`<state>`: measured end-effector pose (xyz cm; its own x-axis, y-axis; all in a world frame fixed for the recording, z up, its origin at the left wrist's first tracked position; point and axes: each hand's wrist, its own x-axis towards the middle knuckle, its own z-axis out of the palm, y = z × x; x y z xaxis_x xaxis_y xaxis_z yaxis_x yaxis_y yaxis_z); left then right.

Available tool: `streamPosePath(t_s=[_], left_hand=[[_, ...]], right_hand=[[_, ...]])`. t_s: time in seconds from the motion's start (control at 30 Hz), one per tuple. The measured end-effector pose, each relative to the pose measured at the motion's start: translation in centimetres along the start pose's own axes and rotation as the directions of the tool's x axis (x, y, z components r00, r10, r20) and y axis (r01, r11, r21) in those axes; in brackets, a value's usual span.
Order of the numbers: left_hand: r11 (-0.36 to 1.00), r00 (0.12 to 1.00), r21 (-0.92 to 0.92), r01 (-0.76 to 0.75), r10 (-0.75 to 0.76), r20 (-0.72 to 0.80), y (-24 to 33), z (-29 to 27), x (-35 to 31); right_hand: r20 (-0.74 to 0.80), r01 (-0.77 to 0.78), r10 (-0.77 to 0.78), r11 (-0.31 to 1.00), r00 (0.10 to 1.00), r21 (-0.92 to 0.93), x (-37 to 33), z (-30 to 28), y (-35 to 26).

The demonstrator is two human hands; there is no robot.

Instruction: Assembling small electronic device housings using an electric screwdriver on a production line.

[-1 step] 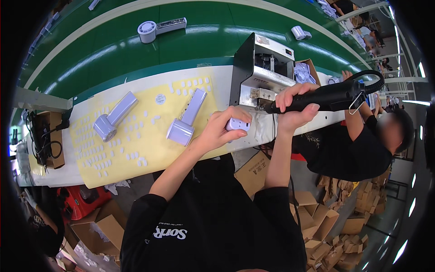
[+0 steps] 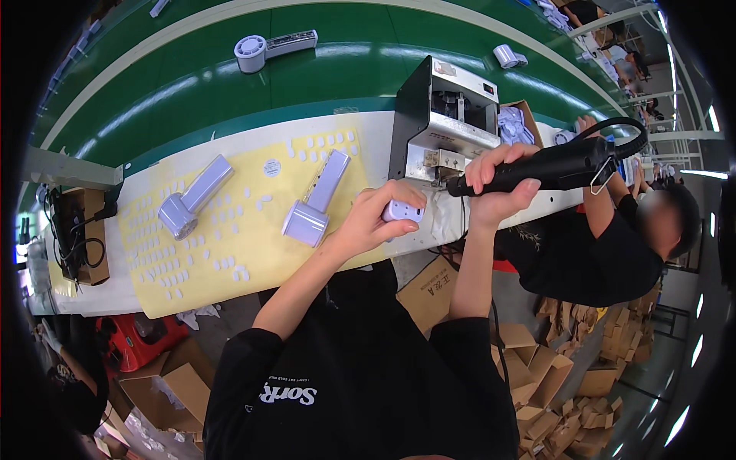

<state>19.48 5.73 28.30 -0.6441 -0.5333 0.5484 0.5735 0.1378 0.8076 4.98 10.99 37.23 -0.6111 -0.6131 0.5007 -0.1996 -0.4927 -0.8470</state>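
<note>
In my right hand (image 2: 502, 172) is a black electric screwdriver (image 2: 556, 167), lying nearly level with its tip pointing left. The tip is at the small metal block on the front of a screw feeder machine (image 2: 452, 126); whether it touches a screw is too small to tell. My left hand (image 2: 379, 218) is closed around a lavender plastic part (image 2: 404, 211) with small holes in its end, likely a handheld fan; the fingers hide the rest. To its left, a lavender handheld fan (image 2: 313, 203) with an open-looking handle lies on the yellow sheet, and another handheld fan (image 2: 192, 198) lies farther left.
The yellow sheet (image 2: 272, 280) carries many small white oval pieces. Beyond it, a green conveyor belt (image 2: 353, 73) bears a fan (image 2: 264, 50) and another part (image 2: 508, 56). A co-worker (image 2: 598, 245) is close on the right. Cardboard boxes (image 2: 169, 391) stand on the floor.
The fan on the green belt has shifted very slightly to the right, and the part at the belt's right likewise. My hands are almost unmoved, with the screwdriver just slightly lower.
</note>
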Motion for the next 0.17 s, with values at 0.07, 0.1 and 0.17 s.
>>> streamPosePath(t_s=[0.07, 0.1, 0.17], left_hand=[[1.000, 1.000, 0.005, -0.020, 0.020, -0.004, -0.1, -0.1, 0.0], [1.000, 1.000, 0.007, -0.021, 0.021, -0.001, -0.2, -0.2, 0.0], [1.000, 1.000, 0.001, -0.018, 0.018, 0.013, 0.0, -0.2, 0.0]], right_hand=[[0.025, -0.005, 0.004, 0.998, 1.000, 0.061, -0.4, -0.1, -0.8], [0.048, -0.012, 0.006, 0.992, 0.999, 0.124, -0.6, 0.0, -1.6], [0.064, -0.021, 0.010, 0.984, 0.998, 0.179, -1.0, 0.0, -2.7]])
